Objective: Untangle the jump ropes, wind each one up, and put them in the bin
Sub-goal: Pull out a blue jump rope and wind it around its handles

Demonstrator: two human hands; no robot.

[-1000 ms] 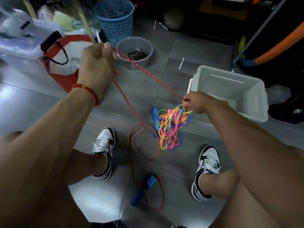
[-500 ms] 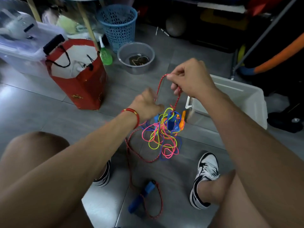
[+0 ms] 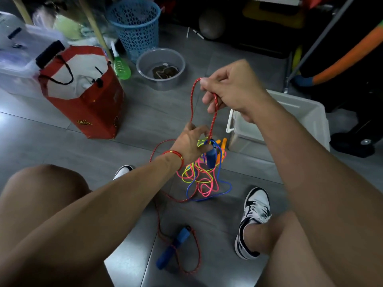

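Note:
My right hand is raised and pinches a loop of the red braided jump rope. Below it my left hand grips the same rope just above one blue handle, which hangs over a tangle of pink, yellow and blue ropes on the floor. The red rope trails down to its other blue handle lying between my feet. Orange handles poke out behind the tangle. The white bin stands to the right, partly hidden by my right arm.
A red paper bag stands at the left, with a grey bowl and a blue mesh basket behind it. A clear storage box sits far left. My two shoes and knees frame the floor area.
My left hand dropped from high on the left down to the tangle. My right hand rose from the tangle, lifting a loop of red rope; the stretched rope went slack.

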